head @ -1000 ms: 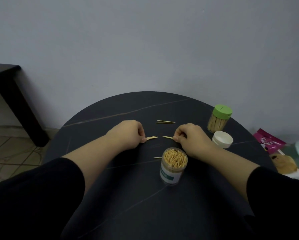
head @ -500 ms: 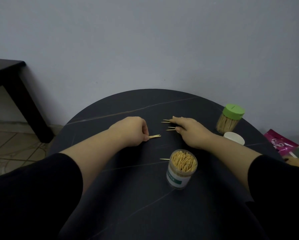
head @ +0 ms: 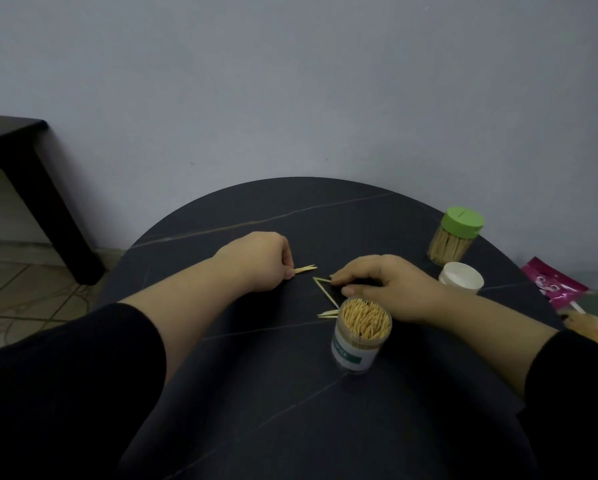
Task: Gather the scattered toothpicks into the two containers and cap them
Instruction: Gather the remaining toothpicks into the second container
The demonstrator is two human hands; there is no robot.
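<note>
Here we see the loose toothpicks (head: pixel 326 292) lying on the dark round surface (head: pixel 290 393), just beyond the open container (head: pixel 361 337). Two of them meet in a V, and another pair lies beside the container's far left rim. The container is clear, stands upright and uncapped, and is packed with toothpicks on end. A white and green label wraps its side.

The right hand (head: pixel 384 284) lies low over the V. Its fingers are stretched out with a fingertip touching one toothpick's end, and the thumb is held apart from them, so we read its grip as wide and holding nothing. The left hand (head: pixel 256 259) rests on the surface a little to the left. Its grip is narrow, pinching a small bundle of toothpicks (head: pixel 306 269) whose tips point toward the right hand. Both forearms are bare, coming out of black sleeves (head: pixel 65 375).

Past the right hand a white cap (head: pixel 461 277) lies on the surface. Just behind it, near the far right edge, stands a second container (head: pixel 455 237) with a green lid on and toothpicks inside.

The surface is near black, crossed by thin pale veins like stone. Behind it rises a plain grey-blue wall (head: pixel 290 81). At the left we see a dark side table (head: pixel 10 140) with one leg on a tiled floor (head: pixel 13 289). Off the surface's right edge lies a pink packet (head: pixel 554 284), and beside it is something tan that we cannot make out.
</note>
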